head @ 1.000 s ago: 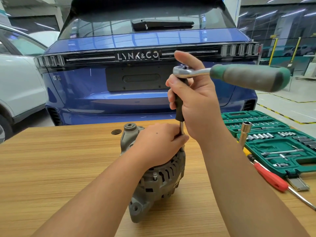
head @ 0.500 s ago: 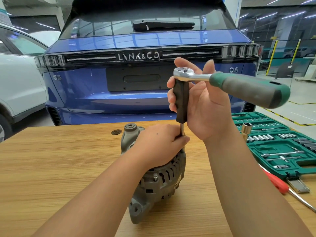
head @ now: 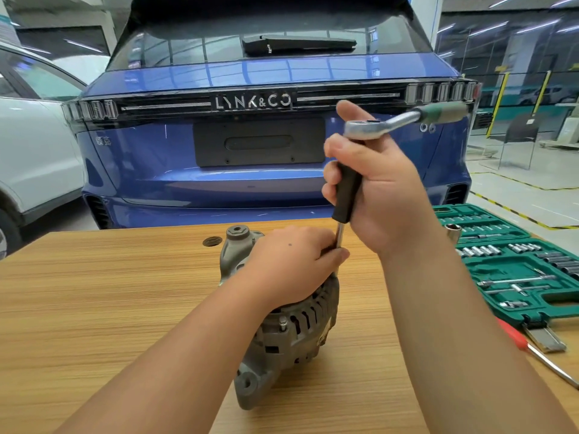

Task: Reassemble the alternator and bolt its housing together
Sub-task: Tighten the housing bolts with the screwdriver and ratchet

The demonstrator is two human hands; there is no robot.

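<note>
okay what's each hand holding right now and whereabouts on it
Right hand grips the ratchet's upright black extension handle, just under the ratchet head. Left hand rests on the alternator, fingers pinching the thin shaft.

Your alternator (head: 291,327): grey cast housing, vented ribs, on wooden table. Your ratchet (head: 404,120): chrome head, green-grey handle, atop black-sleeved extension (head: 346,195) standing upright on housing's edge.

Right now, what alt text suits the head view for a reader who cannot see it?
A left hand steadies a grey alternator on a wooden table, while the right hand grips a ratchet driver standing upright on it. A green socket case lies to the right.
</note>
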